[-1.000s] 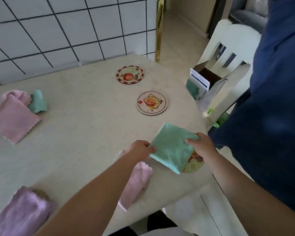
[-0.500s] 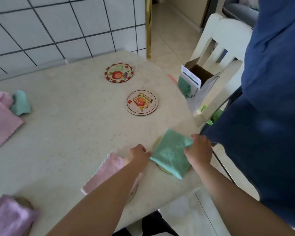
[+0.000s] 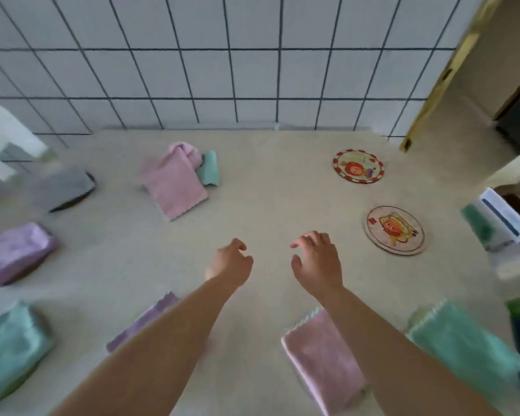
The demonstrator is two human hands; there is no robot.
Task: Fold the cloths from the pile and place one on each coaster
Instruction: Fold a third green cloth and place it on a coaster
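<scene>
Pink and mint cloths make up the pile at the far side of the table — a pink one on top, a mint one tucked just beside it on the right. My left hand and my right hand are both stretched out over the bare middle of the table, fingers loosely curled, grasping nothing. To the right lie two uncovered coasters: the red-rimmed coaster farther off and the pale coaster nearer me, well apart from the pile. Folded cloths lie around the near edge — a mint cloth at my right, a pink cloth under my right forearm, a lilac cloth under my left forearm. At the left sit a teal cloth, a purple cloth and a grey cloth, blurred.
</scene>
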